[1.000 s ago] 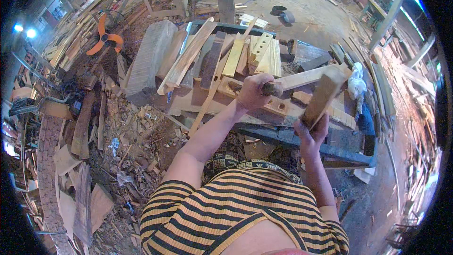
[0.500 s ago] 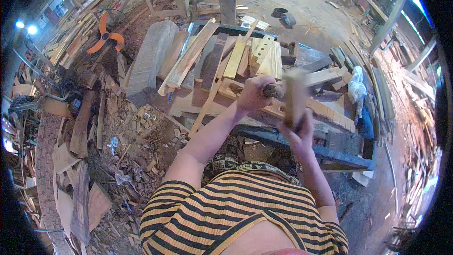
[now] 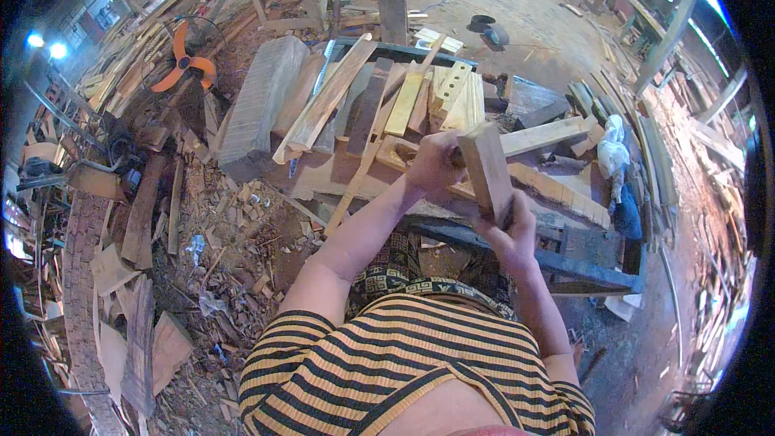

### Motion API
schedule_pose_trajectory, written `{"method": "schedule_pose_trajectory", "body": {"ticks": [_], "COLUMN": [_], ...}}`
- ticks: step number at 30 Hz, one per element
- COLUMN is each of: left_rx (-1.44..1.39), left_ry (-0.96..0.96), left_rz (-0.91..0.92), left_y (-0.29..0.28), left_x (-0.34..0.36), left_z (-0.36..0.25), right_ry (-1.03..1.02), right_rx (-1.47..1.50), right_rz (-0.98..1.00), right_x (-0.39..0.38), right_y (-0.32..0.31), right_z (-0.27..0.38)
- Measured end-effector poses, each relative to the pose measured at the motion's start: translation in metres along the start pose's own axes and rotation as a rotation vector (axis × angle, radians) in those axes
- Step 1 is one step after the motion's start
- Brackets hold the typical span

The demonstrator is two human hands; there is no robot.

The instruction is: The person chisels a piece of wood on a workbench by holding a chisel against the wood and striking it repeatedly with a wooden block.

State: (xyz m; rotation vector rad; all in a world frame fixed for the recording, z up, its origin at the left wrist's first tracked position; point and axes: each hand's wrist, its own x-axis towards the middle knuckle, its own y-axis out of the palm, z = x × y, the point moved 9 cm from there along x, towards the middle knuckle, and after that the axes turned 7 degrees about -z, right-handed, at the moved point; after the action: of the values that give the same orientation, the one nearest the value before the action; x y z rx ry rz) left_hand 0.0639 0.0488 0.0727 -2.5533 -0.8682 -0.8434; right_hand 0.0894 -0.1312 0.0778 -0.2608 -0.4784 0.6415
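Note:
My left hand is closed round a short dark handle-like piece, largely hidden now behind the wooden block. My right hand grips the lower end of a thick wooden block, held upward at a slant with its top at the left hand's piece; whether the two touch I cannot tell. Beneath both hands lies a worn bench with a holed wooden piece, loose timber lengths, a yellow batten and a long pale board.
An orange-bladed fan stands back left. A white plastic bag sits at the bench's right end. Scrap wood covers the floor at left. A timber post rises behind the bench; black round containers lie on the floor beyond.
My right hand has swung the wooden block leftward from the right side over to my left hand, blurring midway. My left hand stays in nearly the same place.

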Motion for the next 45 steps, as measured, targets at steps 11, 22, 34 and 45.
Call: {"method": "schedule_pose_trajectory", "body": {"ticks": [11,22,34,45], "left_rx": [-0.087,0.074,-0.126,-0.013], "left_ry": [-0.043,0.070,-0.025,0.028], "left_rz": [0.030,0.039,-0.060,-0.008], "left_y": [0.003,0.004,-0.006,0.002], "left_x": [-0.002,-0.003,-0.001,-0.004], "left_z": [0.003,-0.016,-0.004,0.002], "right_ry": [0.094,0.099,0.113,0.009], "right_rx": [0.155,-0.059,0.164,-0.007], "right_rz": [0.049,0.054,0.075,0.050], "right_x": [0.003,-0.002,0.000,0.005], "right_y": [0.003,0.003,0.008,0.000], "right_z": [0.001,-0.003,-0.010,0.010]}}
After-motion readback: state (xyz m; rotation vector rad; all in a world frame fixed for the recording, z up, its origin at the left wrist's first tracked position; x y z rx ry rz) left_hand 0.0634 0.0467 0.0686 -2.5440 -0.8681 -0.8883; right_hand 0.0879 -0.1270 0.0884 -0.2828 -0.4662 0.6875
